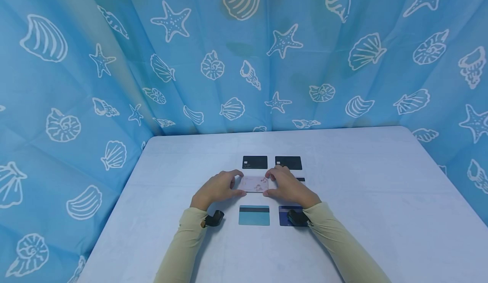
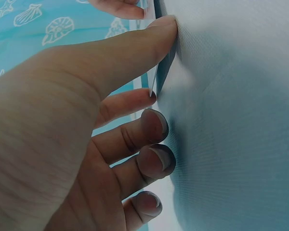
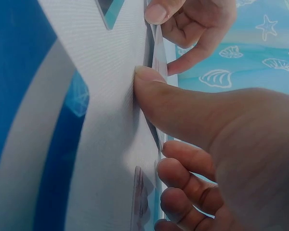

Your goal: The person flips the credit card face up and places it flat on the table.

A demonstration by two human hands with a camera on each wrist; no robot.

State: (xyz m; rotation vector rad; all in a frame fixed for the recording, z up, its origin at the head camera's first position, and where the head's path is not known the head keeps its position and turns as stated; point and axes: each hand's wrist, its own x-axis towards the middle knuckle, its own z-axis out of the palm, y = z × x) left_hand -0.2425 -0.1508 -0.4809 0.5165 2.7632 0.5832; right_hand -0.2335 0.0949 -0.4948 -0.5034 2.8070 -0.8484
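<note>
A pale pink card [image 1: 254, 184] with a small floral print is held flat just at or above the tabletop; its exact height is hard to tell. My left hand [image 1: 219, 187] pinches its left side between thumb and index finger, the other fingers [image 2: 154, 161] loosely bent near the cloth. On the opposite side, my right hand [image 1: 287, 185] grips the card's right end with thumb and index finger. In the right wrist view the card [image 3: 159, 55] appears nearly edge-on between both hands. Beneath the right hand another card with a dark stripe [image 1: 301, 179] is mostly hidden.
Two black cards [image 1: 254, 162] lie behind the hands. Nearer lie a teal striped card [image 1: 254, 219] and a dark blue card [image 1: 283, 219], the latter partly covered by the right wrist's black camera [image 1: 298, 218]. A white cloth covers the table [image 1: 381, 215]; a blue shell-print curtain [image 1: 289, 71] hangs behind.
</note>
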